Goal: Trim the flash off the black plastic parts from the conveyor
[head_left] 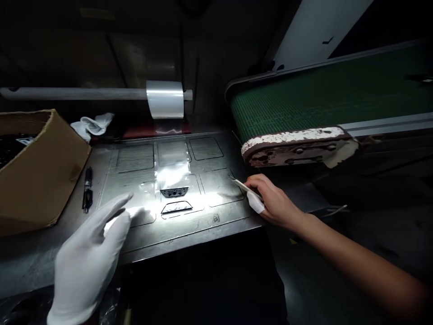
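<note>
White-gloved left hand (89, 259) hovers, fingers spread, grip wide | right hand (270, 201) pinches thin strip (244, 186) over metal plate (189, 225)

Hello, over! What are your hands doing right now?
Left hand gloved, open, hovering over metal plate. Right hand pinching thin white strip. Two dark parts mid-plate, untouched.

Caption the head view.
Gloved left hand hovers over lit metal plate; bare right hand holds a thin white strip.

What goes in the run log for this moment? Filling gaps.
left hand: gloved, open, over metal plate | right hand: pinching thin strip | small dark parts: mid-plate
</note>
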Demonstrator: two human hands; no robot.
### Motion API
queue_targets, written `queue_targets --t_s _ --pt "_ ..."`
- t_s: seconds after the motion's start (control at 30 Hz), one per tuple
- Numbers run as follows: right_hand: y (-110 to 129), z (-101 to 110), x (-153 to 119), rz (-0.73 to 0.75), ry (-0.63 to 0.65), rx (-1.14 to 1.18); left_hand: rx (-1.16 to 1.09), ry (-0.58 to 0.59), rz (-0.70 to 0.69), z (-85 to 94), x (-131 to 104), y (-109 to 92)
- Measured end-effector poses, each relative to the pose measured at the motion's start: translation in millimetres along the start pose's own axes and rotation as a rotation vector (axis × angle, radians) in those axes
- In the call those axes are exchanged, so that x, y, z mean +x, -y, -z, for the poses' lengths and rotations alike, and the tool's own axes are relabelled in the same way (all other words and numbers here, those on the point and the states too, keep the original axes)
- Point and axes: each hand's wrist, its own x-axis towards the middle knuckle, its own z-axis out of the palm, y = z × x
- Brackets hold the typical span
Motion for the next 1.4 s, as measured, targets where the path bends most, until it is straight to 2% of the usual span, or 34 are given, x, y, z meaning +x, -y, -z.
queue_targets --t_s 0.07,0.13,0.23,0.3,0.4,0.6,0.7,0.8,0.97,1.07,1.13,1.2,1.33,1.4 --pt "18 -1 15 0.032 0.08 0.066 0.191 0.115 -0.216 -4.6 21 7" --pt "43 -1 36 0.112 0.198 0.069 0.287 0.222 -0.397 -12.1 38 13" --pt "78 -2 71 0.258 0.288 -0.04 0.368 0.329 -0.538 -25.0 53 16" --pt "93 -5 92 0.318 0.326 -0.124 0.396 0.384 -0.578 -31.1 58 16" --pt "107 -13 115 0.383 0.382 -0.202 0.428 0.436 -0.565 -34.6 60 15" --pt "120 -27 136 0.45 0.443 -0.229 0.462 0.465 -0.512 -35.2 61 20" --pt "112 -24 133 0.451 0.455 -0.226 0.461 0.468 -0.505 -35.3 60 21" --pt "89 -10 117 0.42 0.435 -0.237 0.445 0.454 -0.499 -34.9 60 20" --pt "32 28 60 0.266 0.384 -0.286 0.403 0.443 -0.525 -33.1 61 22" --pt "2 41 22 0.176 0.317 -0.269 0.383 0.44 -0.518 -28.9 58 21" --pt "-10 39 4 0.147 0.249 -0.243 0.374 0.414 -0.539 -26.5 53 17" --pt "-15 28 -2 0.12 0.162 -0.221 0.398 0.441 -0.621 -27.7 48 10" --pt "-7 -6 8 0.049 0.001 -0.177 0.621 0.642 -0.768 -44.0 40 -11" --pt "-1 -20 15 0.013 -0.046 -0.158 0.724 0.635 -0.774 -53.4 38 -17"
